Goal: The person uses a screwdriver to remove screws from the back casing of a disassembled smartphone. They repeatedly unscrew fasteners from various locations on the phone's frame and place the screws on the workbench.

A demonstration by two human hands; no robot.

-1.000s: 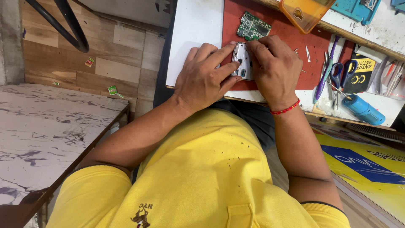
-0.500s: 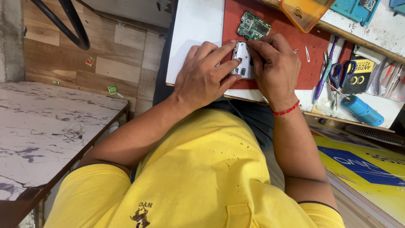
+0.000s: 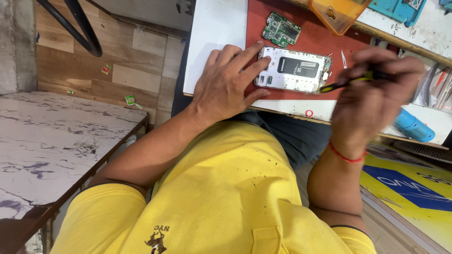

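Observation:
An opened white phone [image 3: 294, 69] with its back cover off lies flat on a red work mat [image 3: 301, 37]. My left hand [image 3: 228, 84] rests on the phone's left end, fingers pressing it down. Blurred by motion, my right hand [image 3: 374, 89] is off to the right of the phone and grips a thin yellow-and-black tool [image 3: 346, 82] whose tip points toward the phone's right end. A green circuit board [image 3: 281, 29] lies loose on the mat just beyond the phone.
An orange translucent cover [image 3: 339, 14] and a teal tray [image 3: 398, 9] sit at the back of the bench. A blue cylindrical tool [image 3: 413, 126] lies at the right. A white sheet [image 3: 214, 33] covers the bench's left part. A marble-topped table [image 3: 52, 146] stands at my left.
Both hands held the phone raised on edge before. Now it lies flat, my right hand has left it and come away to the right with the tool.

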